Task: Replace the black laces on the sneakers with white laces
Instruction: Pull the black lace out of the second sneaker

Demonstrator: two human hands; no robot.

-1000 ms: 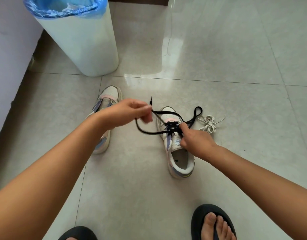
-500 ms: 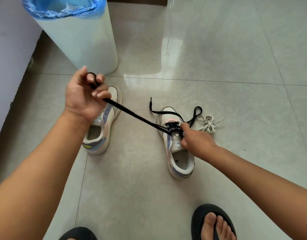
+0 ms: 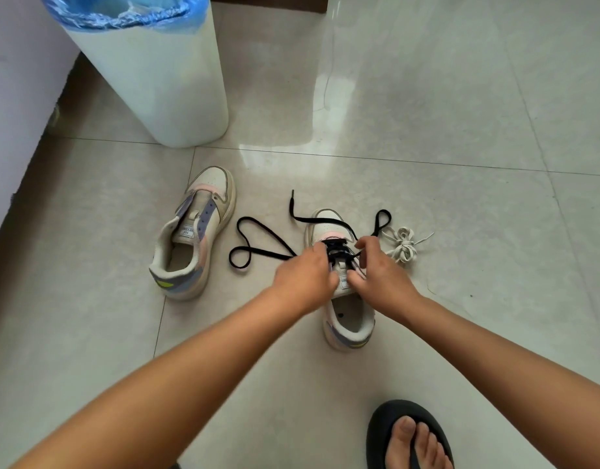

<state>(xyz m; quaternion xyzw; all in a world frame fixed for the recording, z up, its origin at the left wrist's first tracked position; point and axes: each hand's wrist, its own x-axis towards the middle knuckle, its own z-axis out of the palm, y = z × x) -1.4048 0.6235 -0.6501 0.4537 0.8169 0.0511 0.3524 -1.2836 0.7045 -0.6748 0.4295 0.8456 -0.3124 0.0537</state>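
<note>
Both hands, left [image 3: 305, 279] and right [image 3: 381, 275], grip closed, pinch the black lace [image 3: 258, 243] on the right-hand sneaker [image 3: 347, 319]

White bin [image 3: 163, 89] with blue liner [image 3: 122, 11] on tiled floor [image 3: 427, 130]; black flip-flop [image 3: 379, 431].

A home interior: glossy tiled floor [image 3: 427, 96], lined waste bin [image 3: 156, 79] (blue bag) beside a wall [image 3: 7, 79].

Glossy pale tiled floor [image 3: 427, 96] (window glare), white bin [image 3: 156, 89] by wall [image 3: 14, 79]
</note>
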